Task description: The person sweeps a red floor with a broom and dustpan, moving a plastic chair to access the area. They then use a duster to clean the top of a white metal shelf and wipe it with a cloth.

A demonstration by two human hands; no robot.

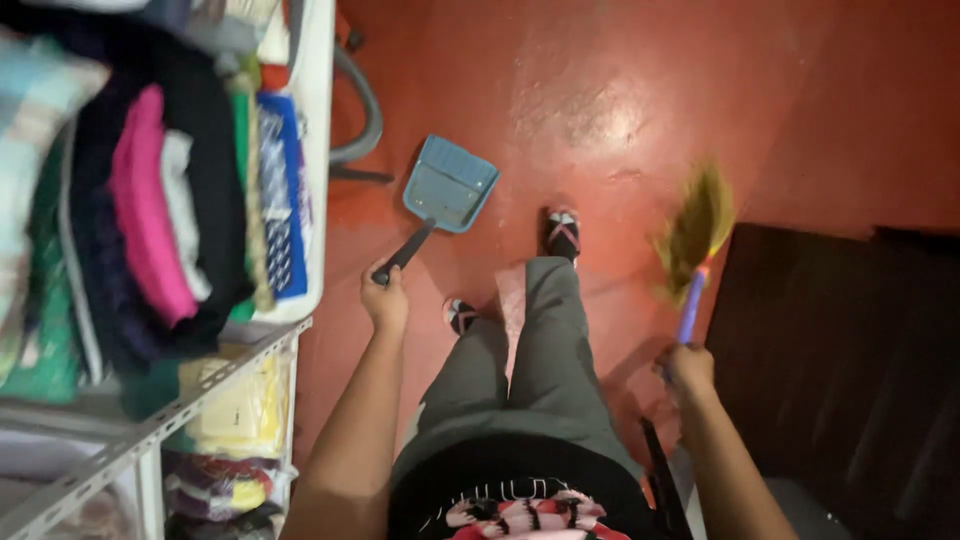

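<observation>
— So, what's around you?
— A red floor (640,110), with a metal shelf (150,435) of folded clothes (150,210) on my left and a dark mat (840,350) on my right.
— And your hands?
— Well apart. My left hand (384,300) is closed round the black handle of a blue dustpan (448,184), whose pan lies farther out, left of my sandalled foot (562,232). My right hand (688,370) grips the purple handle of a straw broom (694,232); its blurred bristles point away from me.
</observation>
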